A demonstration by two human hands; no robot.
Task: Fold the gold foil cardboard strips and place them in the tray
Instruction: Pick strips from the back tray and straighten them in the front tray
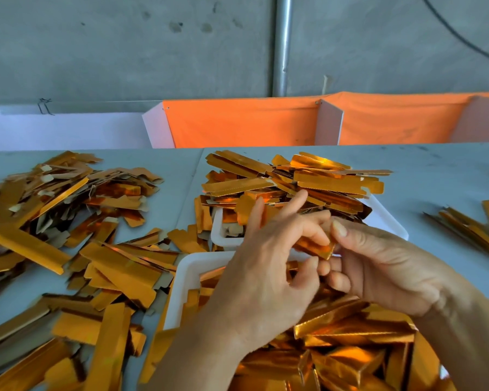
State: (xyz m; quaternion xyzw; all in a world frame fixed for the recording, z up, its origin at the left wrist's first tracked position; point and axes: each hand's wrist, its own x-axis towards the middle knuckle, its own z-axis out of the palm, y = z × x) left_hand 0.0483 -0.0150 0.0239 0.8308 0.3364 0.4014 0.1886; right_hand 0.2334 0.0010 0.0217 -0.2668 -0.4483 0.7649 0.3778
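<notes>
Mostly hidden: the near tray [181, 280] — only its white left rim and far-left corner show; both hands and a heap of folded strips [350, 348] cover the rest, and the bottom edge cuts it off.
Far tray: far tray [390, 218], towards the surface's far edge, buried under piled strips [299, 179]; white rim visible at its sides.
Blurred: loose flat strips [68, 249] across the left of the surface [435, 165]; a smaller bunch [474, 227] is cut off at the right edge.
Task strip: gold strip [314, 246] — short, shiny orange-gold foil face, held above the near tray's far rim.
Left hand: left hand [266, 275] pinches the strip, index finger raised.
Right hand: right hand [384, 266] grips its other end with thumb and curled fingers.
</notes>
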